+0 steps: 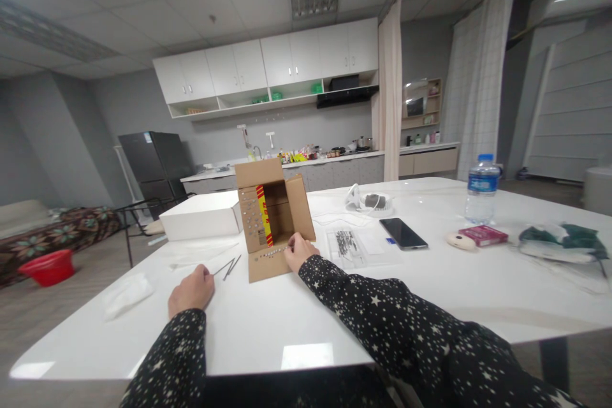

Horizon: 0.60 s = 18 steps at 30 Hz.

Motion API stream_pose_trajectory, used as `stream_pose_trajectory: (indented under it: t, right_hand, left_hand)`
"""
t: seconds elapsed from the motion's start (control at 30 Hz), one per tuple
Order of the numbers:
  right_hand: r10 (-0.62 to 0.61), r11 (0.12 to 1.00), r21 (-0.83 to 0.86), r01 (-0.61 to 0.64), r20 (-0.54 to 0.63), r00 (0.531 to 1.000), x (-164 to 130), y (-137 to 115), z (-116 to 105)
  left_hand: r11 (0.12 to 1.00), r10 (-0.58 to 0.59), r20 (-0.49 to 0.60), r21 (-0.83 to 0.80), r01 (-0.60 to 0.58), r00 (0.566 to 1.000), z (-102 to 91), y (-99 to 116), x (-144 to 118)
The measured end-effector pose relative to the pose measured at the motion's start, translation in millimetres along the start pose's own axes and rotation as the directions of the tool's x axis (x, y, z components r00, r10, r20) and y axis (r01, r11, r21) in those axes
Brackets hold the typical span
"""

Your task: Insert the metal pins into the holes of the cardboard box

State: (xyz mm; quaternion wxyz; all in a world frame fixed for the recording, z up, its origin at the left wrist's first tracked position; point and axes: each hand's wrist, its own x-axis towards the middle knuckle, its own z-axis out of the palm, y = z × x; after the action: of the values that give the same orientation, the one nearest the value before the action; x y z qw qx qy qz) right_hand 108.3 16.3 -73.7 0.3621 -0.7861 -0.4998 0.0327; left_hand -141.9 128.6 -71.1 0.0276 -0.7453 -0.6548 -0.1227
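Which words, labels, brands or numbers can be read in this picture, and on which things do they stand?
None can be read.
Cardboard box, yellow and red strip: print blurred.
Water bottle, blue label: too small.
Red pack: too small.
Phone: screen dark.

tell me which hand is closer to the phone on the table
Right. The right hand rests on the cardboard box flap, just left of the phone; the left hand lies farther left, holding thin nails.
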Motion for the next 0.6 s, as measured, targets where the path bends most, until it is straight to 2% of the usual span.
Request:
stream_pose_trajectory:
  t: [0.6]
  right_hand:
    - [-0.024,0.995,-0.092,0.025,0.012,1.000,1.0,-2.9,-3.1]
  left_hand:
    - [1.000,0.009,-0.011,-0.007,-0.010,1.000,-3.8,2.0,-2.3]
